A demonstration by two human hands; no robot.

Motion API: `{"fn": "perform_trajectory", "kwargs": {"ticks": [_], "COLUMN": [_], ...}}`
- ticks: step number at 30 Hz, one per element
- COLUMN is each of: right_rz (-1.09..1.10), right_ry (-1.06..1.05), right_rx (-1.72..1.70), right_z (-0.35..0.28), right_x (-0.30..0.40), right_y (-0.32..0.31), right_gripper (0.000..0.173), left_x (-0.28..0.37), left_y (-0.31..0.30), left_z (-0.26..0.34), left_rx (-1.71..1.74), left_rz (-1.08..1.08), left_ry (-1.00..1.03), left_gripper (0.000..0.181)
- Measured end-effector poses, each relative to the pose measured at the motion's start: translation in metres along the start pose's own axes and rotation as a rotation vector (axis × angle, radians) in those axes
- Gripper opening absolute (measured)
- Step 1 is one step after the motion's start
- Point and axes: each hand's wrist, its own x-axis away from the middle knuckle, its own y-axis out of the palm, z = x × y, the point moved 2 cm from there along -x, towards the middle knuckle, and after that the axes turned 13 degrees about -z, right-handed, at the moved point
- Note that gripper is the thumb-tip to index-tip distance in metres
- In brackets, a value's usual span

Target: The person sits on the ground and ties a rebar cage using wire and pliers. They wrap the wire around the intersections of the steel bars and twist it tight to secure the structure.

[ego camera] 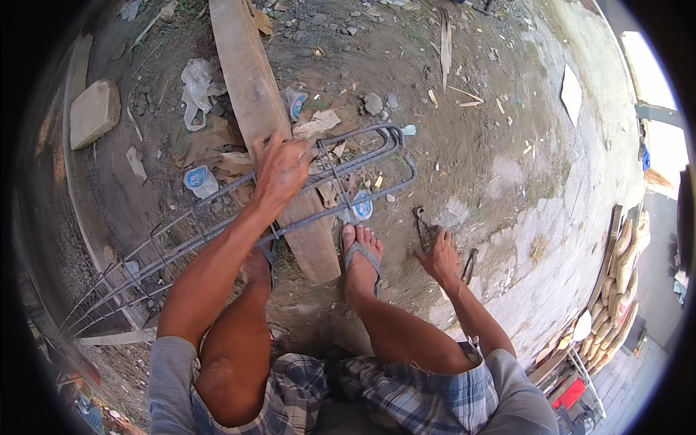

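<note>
A long steel rebar cage (304,217) with wire-tied stirrups lies across a wooden plank (261,92), its hooked bar ends to the right of the plank. My left hand (283,163) is on the cage above the plank, its fingers curled at a bar beside a stirrup. Away to the right, my right hand (441,255) reaches down to the ground at a dark metal hand tool (421,224); whether the fingers grip it is unclear. Another tool, pincers or pliers with orange on the handle (468,265), lies just right of that hand.
A pale stone block (95,114) sits at the left near a long board. Plastic bags (198,89), crushed plastic cups (197,178) and wood scraps litter the dirt. Filled sacks (614,296) are stacked at the right. My sandalled feet stand near the plank.
</note>
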Motion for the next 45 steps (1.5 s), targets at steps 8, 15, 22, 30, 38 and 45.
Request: {"fn": "perform_trajectory", "kwargs": {"ticks": [8, 15, 22, 30, 38, 45], "right_rz": [-0.156, -0.242, -0.157, 0.049, -0.111, -0.074], "right_ry": [-0.017, -0.063, -0.058, -0.156, -0.428, -0.386], "right_rx": [-0.021, -0.522, -0.108, -0.582, -0.707, -0.811], "right_z": [0.022, 0.022, 0.012, -0.060, -0.150, -0.145], "right_x": [-0.007, 0.010, 0.002, -0.066, -0.099, -0.116], "right_y": [0.021, -0.015, -0.026, -0.110, -0.188, -0.172], "right_gripper": [0.083, 0.050, 0.049, 0.054, 0.042, 0.035], "left_x": [0.000, 0.009, 0.005, 0.007, 0.004, 0.004], "left_y": [-0.005, 0.004, -0.002, -0.008, -0.020, -0.025], "left_z": [-0.004, -0.018, -0.011, -0.004, 0.006, 0.012], "left_rx": [-0.018, 0.017, 0.021, 0.063, 0.081, 0.167], "left_rz": [-0.109, 0.071, 0.096, 0.092, 0.018, -0.051], "left_ry": [-0.047, 0.073, 0.075, 0.107, 0.108, 0.043], "left_gripper": [0.022, 0.011, 0.011, 0.018, 0.018, 0.021]}}
